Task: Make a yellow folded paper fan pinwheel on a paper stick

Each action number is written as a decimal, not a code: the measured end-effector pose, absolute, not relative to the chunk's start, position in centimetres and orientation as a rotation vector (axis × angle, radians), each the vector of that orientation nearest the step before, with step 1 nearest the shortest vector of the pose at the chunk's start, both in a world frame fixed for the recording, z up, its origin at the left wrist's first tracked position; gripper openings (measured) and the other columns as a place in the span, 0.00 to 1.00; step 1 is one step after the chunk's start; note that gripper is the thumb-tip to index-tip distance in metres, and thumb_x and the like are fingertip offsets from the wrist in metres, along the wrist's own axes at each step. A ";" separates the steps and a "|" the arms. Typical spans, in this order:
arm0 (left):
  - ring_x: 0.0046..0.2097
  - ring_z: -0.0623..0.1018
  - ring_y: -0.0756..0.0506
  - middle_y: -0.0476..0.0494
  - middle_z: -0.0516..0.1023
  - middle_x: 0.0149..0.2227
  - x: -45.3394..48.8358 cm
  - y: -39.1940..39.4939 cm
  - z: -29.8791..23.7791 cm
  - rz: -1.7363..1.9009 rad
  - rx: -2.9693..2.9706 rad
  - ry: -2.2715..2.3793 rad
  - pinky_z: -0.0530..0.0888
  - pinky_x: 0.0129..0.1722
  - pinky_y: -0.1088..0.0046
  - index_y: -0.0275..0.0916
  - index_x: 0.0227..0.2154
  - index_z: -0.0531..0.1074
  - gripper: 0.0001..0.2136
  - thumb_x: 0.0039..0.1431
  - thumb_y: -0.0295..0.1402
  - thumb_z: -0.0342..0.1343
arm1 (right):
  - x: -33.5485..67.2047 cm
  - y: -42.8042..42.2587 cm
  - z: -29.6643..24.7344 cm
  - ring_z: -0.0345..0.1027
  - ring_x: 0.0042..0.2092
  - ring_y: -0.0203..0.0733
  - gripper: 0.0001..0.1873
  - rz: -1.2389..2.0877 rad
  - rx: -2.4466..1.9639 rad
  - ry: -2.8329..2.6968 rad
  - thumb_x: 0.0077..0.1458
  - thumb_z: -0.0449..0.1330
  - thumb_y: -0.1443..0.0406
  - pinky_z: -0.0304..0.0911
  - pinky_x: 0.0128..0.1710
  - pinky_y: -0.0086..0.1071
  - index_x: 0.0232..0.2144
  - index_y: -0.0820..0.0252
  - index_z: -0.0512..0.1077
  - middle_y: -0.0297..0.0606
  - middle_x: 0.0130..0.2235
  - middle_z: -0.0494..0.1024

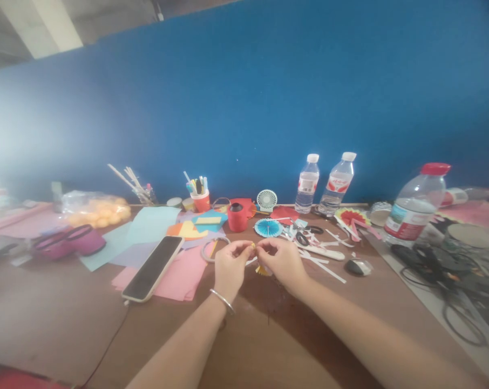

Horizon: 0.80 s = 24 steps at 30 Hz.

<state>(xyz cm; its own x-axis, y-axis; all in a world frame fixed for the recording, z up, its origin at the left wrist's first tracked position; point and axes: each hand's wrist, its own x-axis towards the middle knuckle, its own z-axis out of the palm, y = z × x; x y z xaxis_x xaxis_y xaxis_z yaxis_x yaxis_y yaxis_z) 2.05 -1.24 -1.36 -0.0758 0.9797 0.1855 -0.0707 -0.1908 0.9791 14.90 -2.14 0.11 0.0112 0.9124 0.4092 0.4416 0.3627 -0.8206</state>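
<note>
The left hand (231,265), with a silver bracelet (222,301) at its wrist, pinched a small yellow piece (253,246) between thumb and fingers, above the middle of the brown table (248,351). The right hand (284,265) met it from the right, its thumb and fingers drawn in close to the piece — whether they gripped it too, I could not tell. Just below the fingertips, on the near side, showed a bit of yellow pleated paper (262,270), partly hidden. To the left of the hands, a phone (153,270) lay slantwise over pink paper (183,278), and a pale ring (206,252) sat between that paper and the left hand. On the far side of the hands stood a red pot (237,218), with a round blue paper fan (268,228) to its right. White paper strips (324,269) lay scattered to the right, around the black handles of scissors (302,239). Farther off, two water bottles — one upright (308,186), one looking tilted (337,186) — stood before a blue wall (244,108).
</note>
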 end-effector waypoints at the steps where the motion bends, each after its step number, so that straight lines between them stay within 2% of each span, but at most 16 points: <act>1: 0.30 0.75 0.47 0.45 0.76 0.26 2.1 -1.3 -1.3 1.436 1.251 1.103 0.73 0.34 0.69 0.34 0.28 0.72 0.09 0.42 0.33 0.58 | 14.9 -2.2 0.0 0.67 0.28 0.37 0.08 0.544 -1.238 -1.615 0.43 0.53 0.66 0.60 0.29 0.27 0.23 0.59 0.72 0.34 0.25 0.75; 16: 0.30 0.75 0.46 0.45 0.76 0.27 2.4 -2.2 -0.8 1.393 1.498 1.318 0.72 0.30 0.73 0.37 0.27 0.74 0.06 0.44 0.32 0.55 | 15.2 -1.9 -0.2 0.63 0.26 0.34 0.05 0.230 -1.276 -1.799 0.43 0.54 0.69 0.54 0.27 0.25 0.20 0.60 0.69 0.33 0.22 0.71; 24: 0.30 0.75 0.47 0.44 0.77 0.27 2.8 -2.4 -0.8 1.401 1.435 1.277 0.72 0.30 0.73 0.36 0.26 0.74 0.07 0.44 0.32 0.56 | 15.0 -2.1 -0.2 0.61 0.25 0.34 0.05 0.251 -1.314 -1.745 0.42 0.54 0.68 0.53 0.26 0.25 0.18 0.60 0.68 0.32 0.21 0.70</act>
<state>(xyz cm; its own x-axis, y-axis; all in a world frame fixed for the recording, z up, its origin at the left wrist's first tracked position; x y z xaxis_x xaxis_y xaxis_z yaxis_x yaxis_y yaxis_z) 2.83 -2.36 -0.75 -0.0946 0.9660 0.2407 0.1507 -0.2251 0.9626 15.03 -2.05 -0.24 -0.0207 0.8453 0.5339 0.6607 0.4124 -0.6272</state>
